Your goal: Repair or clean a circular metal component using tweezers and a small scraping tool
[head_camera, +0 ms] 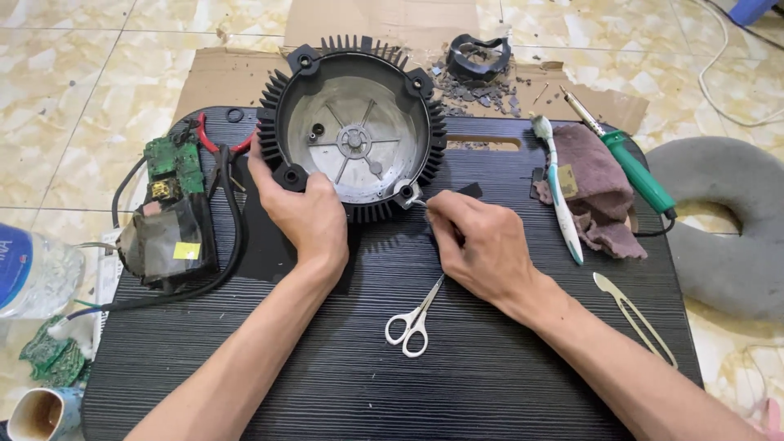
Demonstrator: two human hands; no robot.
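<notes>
The left hand (304,214) is gripping the finned round housing (353,131) at its near-left rim, far-centre on the desk (457,367) — the right hand (482,245), fingers pinched narrowly on a thin tool, is working its near mounting ear — best kept steady, pressing lightly.

We are seeing a round black finned housing (353,131) sitting tilted in the upper centre of the frame, its open face showing a grey metal interior with spokes and a central hub, four mounting lugs ringing its rim.
</notes>
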